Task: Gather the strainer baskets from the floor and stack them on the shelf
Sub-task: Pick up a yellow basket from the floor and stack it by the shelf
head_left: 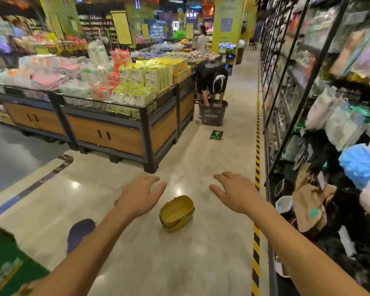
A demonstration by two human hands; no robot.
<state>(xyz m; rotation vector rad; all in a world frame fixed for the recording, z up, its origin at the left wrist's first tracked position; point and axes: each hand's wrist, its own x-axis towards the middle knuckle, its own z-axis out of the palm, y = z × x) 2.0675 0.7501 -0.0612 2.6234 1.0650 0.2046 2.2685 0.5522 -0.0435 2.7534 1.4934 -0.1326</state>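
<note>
Bare fingers [156, 181] spread wide on both sides; I have nothing in my left hand [137, 196] or right hand [235, 192], which hover apart above the floor [137, 263]. Between and below them sits the yellow strainer baskets [177, 213] stack, apparently two nested, tilted on its side. I judge them light, stiff plastic, smooth; I'd take the rim with both hands. Blur hides any perforations, and the shelf [286, 129] at right is smeared, so I can't pick out a free spot.
</note>
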